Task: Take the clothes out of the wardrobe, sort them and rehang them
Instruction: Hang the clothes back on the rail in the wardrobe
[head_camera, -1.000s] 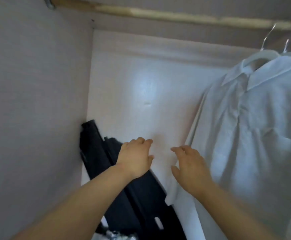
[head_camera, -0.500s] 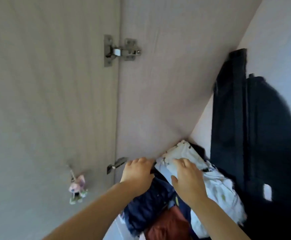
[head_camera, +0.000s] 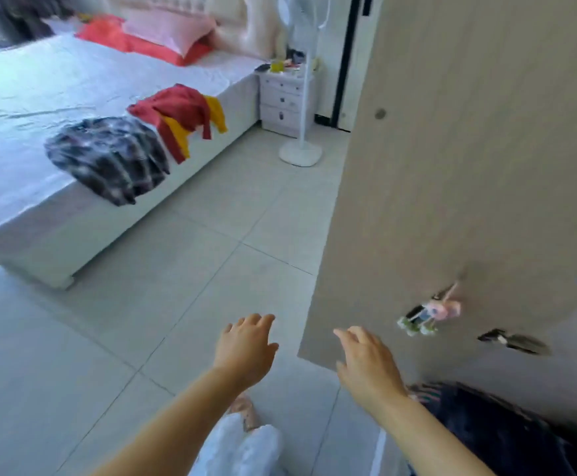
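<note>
Removal stage: both hands are empty, the left hand [head_camera: 246, 348] and right hand [head_camera: 369, 364] held out over the tiled floor [head_camera: 184, 304] with fingers loosely spread, beside the open wardrobe door [head_camera: 469, 166]. Two garments, a plaid one [head_camera: 108, 158] and a red-and-yellow one [head_camera: 180, 113], already lie on the bed [head_camera: 40, 84], while a dark heap of clothes [head_camera: 507, 431] remains at lower right. The next move likely calls for reaching back to that heap and closing on one piece.
</note>
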A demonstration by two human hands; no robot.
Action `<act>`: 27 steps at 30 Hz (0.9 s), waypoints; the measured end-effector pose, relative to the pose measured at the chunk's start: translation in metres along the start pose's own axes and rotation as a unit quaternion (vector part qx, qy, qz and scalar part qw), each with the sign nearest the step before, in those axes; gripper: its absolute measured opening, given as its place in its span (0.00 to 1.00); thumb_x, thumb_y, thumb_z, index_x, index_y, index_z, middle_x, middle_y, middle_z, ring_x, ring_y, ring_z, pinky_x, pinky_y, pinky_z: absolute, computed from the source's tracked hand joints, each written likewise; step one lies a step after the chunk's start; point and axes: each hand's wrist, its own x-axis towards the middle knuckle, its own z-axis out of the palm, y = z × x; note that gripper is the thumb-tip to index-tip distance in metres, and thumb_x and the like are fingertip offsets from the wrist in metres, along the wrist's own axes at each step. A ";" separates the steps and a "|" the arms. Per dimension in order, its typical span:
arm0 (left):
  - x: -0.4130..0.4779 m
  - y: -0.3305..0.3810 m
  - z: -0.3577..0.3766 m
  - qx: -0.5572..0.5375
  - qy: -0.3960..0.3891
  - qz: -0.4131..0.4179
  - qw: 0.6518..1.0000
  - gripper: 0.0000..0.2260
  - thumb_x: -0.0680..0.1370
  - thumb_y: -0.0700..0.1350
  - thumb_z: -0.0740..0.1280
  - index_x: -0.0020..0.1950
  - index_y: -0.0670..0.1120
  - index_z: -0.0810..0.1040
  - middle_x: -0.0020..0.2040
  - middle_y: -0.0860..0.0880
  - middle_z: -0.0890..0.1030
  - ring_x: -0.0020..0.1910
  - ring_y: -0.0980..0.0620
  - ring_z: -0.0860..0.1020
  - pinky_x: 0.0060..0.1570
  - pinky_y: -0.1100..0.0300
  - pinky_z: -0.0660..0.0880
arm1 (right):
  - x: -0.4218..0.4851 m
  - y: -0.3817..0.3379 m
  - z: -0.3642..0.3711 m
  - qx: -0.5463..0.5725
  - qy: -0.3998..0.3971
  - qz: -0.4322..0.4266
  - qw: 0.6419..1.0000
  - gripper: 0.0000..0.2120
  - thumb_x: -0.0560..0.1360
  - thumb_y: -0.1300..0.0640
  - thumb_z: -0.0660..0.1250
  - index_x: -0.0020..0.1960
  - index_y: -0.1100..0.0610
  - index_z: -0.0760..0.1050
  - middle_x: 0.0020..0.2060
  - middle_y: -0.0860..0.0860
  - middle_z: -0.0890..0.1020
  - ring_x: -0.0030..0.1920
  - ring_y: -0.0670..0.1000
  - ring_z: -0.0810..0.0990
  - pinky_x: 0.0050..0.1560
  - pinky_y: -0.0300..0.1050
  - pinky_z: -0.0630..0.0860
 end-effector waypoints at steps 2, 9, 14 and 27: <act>-0.005 -0.041 -0.011 -0.019 0.020 -0.064 0.998 0.24 0.79 0.54 0.58 0.73 0.52 0.59 0.70 0.50 0.67 0.66 0.47 0.68 0.64 0.53 0.63 | 0.030 -0.038 -0.002 0.000 -0.003 -0.049 0.999 0.20 0.76 0.55 0.58 0.67 0.51 0.63 0.62 0.51 0.69 0.60 0.55 0.69 0.59 0.46 0.67; 0.002 -0.177 -0.053 -0.070 0.067 -0.216 0.972 0.24 0.79 0.54 0.58 0.73 0.51 0.58 0.70 0.50 0.67 0.67 0.48 0.66 0.65 0.54 0.62 | 0.142 -0.159 -0.006 -0.019 -0.007 -0.185 0.982 0.19 0.75 0.57 0.57 0.66 0.51 0.64 0.60 0.50 0.70 0.58 0.54 0.69 0.58 0.45 0.67; 0.045 -0.265 -0.093 -0.083 0.093 -0.253 0.959 0.23 0.79 0.54 0.57 0.73 0.51 0.58 0.70 0.50 0.66 0.68 0.48 0.66 0.65 0.54 0.62 | 0.230 -0.238 -0.019 -0.038 -0.004 -0.226 0.973 0.21 0.76 0.56 0.57 0.69 0.51 0.61 0.62 0.49 0.69 0.60 0.53 0.68 0.58 0.44 0.66; 0.162 -0.421 -0.175 -0.105 0.112 -0.277 0.949 0.23 0.79 0.53 0.58 0.73 0.51 0.58 0.71 0.49 0.65 0.68 0.47 0.65 0.65 0.54 0.63 | 0.416 -0.363 -0.056 -0.071 0.010 -0.251 0.965 0.24 0.77 0.54 0.58 0.71 0.49 0.59 0.64 0.48 0.67 0.63 0.52 0.67 0.58 0.44 0.65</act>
